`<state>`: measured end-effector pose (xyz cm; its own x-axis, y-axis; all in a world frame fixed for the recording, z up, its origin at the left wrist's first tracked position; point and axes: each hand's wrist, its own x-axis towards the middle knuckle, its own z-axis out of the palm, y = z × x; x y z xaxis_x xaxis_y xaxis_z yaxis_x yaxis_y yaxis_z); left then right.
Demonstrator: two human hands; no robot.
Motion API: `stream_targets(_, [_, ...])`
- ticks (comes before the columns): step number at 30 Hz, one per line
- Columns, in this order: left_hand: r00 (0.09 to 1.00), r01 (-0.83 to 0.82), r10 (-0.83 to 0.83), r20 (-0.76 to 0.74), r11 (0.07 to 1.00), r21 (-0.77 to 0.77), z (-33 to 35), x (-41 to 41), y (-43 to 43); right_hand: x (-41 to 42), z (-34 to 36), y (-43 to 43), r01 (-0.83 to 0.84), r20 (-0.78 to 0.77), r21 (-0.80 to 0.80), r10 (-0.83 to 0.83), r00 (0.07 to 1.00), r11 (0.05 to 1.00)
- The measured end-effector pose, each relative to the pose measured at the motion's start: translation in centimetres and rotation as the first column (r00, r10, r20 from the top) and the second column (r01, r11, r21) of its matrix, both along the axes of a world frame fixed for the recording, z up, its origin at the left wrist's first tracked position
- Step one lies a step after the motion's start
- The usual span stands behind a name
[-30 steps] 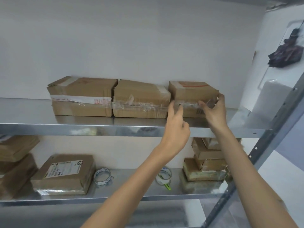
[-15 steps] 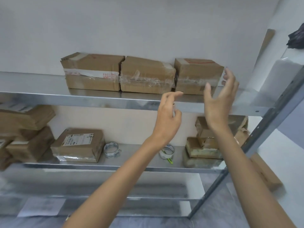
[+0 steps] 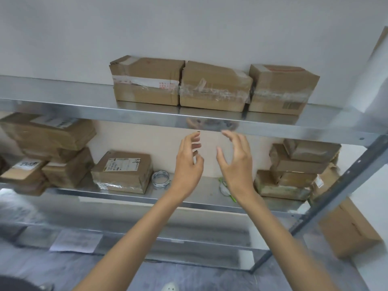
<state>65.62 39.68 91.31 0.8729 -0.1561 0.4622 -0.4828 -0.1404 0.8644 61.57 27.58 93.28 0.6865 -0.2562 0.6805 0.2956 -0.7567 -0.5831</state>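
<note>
Hands withdrawn from the shelf. We see the left hand (image 3: pixel 188 164) and the right hand (image 3: pixel 237 164), which a moment ago clasped the right-hand box (image 3: pixel 281 89), now lowered below the edge of the upper shelf (image 3: pixel 105 110). Both are empty, fingers loosely spread and slightly curled. The right-hand box stands on the upper shelf just beside the middle box (image 3: pixel 214 87), closing a row of three with the left box (image 3: pixel 147 80); we judge its placement finished. Writing: red print on the left box's tape, a barcode-like mark on the right-hand box, and a white shipping label (image 3: pixel 121 164) on a lower-shelf parcel (image 3: pixel 126 179), none legible to us.
</note>
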Motion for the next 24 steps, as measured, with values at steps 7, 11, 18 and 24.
stream_targets(7, [0.975,-0.136,0.163,-0.150,0.975,0.177,-6.3,7.2,8.9,6.3,-7.5,6.7,-0.196,-0.274,0.005,0.190,0.943,0.981])
stream_targets(11, [0.925,-0.200,0.286,-0.250,0.926,0.321,-9.3,12.6,14.4,10.8,-11.2,10.5,-0.279,-0.579,0.121,0.296,0.759,0.953])
stream_targets(18, [0.838,-0.257,0.485,-0.250,0.756,0.602,-12.9,19.3,22.7,16.9,-15.4,16.3,-0.163,-0.787,0.336,0.372,0.493,0.928])
stream_targets(24, [0.696,-0.239,0.663,-0.276,0.576,0.782,-14.5,20.8,25.3,19.0,-18.4,19.3,-0.110,-0.844,0.416,0.428,0.323,0.903])
